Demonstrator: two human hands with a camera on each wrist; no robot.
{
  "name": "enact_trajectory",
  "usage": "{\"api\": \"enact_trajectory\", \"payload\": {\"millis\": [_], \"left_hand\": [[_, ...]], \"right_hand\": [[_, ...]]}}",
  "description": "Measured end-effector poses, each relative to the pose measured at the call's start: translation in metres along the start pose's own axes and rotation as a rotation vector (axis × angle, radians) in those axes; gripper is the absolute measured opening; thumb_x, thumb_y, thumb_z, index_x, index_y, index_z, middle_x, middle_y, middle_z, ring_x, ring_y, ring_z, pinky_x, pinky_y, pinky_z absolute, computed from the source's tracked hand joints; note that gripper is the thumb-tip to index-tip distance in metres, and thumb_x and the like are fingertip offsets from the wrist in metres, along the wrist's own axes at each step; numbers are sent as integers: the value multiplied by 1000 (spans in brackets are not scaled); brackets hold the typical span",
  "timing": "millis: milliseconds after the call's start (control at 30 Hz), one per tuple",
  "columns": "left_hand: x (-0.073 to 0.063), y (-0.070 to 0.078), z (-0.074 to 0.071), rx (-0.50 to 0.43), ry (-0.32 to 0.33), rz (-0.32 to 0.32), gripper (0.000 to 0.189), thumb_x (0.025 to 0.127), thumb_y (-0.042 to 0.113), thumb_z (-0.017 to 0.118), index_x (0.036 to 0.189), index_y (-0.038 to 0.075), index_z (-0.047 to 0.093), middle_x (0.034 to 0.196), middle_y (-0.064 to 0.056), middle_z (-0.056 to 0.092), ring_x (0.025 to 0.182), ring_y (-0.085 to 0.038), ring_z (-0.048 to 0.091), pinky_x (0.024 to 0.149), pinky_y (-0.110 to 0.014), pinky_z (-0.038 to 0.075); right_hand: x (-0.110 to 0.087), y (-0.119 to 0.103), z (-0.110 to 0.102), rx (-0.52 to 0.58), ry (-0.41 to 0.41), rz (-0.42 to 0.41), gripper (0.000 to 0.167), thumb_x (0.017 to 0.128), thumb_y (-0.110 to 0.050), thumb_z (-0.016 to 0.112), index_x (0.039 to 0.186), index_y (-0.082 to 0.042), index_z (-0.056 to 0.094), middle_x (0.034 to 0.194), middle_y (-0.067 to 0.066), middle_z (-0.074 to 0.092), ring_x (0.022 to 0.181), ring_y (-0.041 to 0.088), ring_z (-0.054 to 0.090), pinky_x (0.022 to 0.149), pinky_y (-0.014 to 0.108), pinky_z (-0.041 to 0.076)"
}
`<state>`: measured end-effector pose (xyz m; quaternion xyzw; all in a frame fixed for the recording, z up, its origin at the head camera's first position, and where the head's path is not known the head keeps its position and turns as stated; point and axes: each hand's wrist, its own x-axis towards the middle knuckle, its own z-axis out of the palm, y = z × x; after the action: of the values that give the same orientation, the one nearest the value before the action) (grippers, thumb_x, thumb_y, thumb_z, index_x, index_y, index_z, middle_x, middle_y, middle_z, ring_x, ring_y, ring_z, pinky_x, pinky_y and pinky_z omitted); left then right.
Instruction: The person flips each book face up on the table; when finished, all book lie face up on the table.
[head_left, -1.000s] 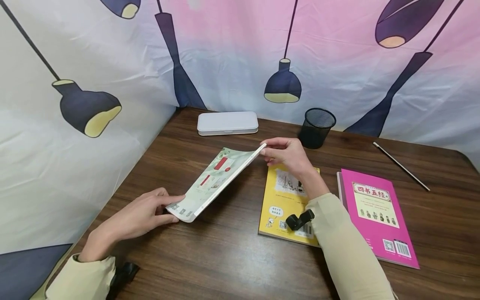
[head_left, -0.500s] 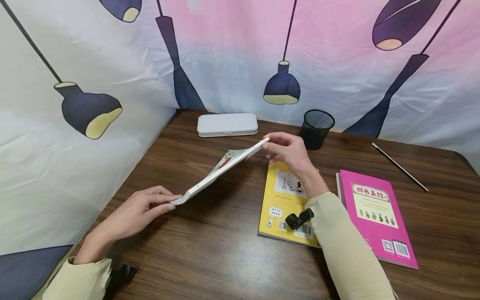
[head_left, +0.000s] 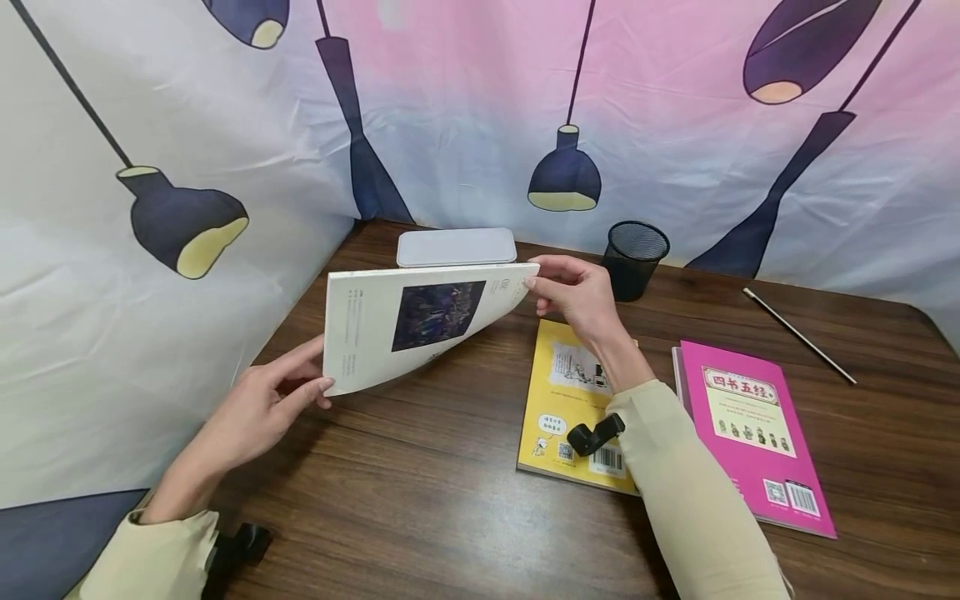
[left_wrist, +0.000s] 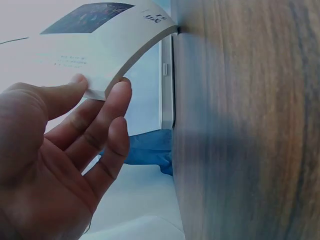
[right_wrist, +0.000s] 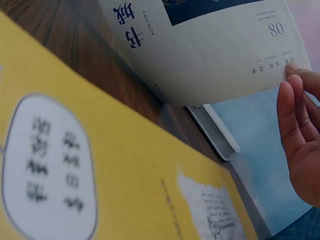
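Both hands hold a thin white magazine [head_left: 367,325] tilted above the table, its side with a dark picture facing me. My left hand [head_left: 262,408] pinches its left edge near the lower corner, thumb on the pale cover [left_wrist: 55,60]. At the opposite end, my right hand [head_left: 581,300] pinches the upper right corner between thumb and fingers. In the right wrist view the magazine [right_wrist: 220,55] shows large blue characters and the number 08. Below my right wrist lies a yellow book [head_left: 558,400], partly covered by the forearm. Next to it lies a pink book [head_left: 795,400] over another, barely visible edge.
A white flat case [head_left: 457,246] lies at the back, partly behind the magazine. The black mesh pen holder [head_left: 633,262] stands beyond my right hand. A thin pencil-like stick [head_left: 798,335] lies at the right. Lamp-print fabric [head_left: 465,108] hangs along the table's back and left.
The magazine has turned over from its green back cover, passing edge-on, to its white side with the dark picture. My left hand has risen with its edge; the right stays nearly in place.
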<state>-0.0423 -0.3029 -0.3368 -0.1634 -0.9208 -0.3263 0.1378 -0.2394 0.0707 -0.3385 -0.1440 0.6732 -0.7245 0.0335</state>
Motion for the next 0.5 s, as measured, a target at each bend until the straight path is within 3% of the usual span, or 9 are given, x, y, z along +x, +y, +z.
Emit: {"api": "enact_trajectory", "payload": {"millis": [233,400,500], "left_hand": [[-1,4,-2,10,45,-4,84,96,-7,70,166,24,37,87,-4,78,69,-5,69,53,-21,41],[-2,7,-5,-20,62,-21,86,96,-8,69,168,25,33,85,-3,78,69,-5,70,48,-23,37],[-3,8,-6,-54,58,-45,86,98,-7,68,168,25,31,84,1,78,68,-7,71,51,-20,44]], "right_hand": [[1,-4,6,27,0,-61,38,93,2,77,131,3,71,96,-3,76,60,10,60,59,22,57],[1,-8,11,33,18,-96,36,93,1,77,130,-2,74,97,-4,76,60,11,56,57,21,52],[1,-11,14,60,33,-113,34,92,4,77,125,-5,76,94,-4,77,58,12,53,55,21,49]]}}
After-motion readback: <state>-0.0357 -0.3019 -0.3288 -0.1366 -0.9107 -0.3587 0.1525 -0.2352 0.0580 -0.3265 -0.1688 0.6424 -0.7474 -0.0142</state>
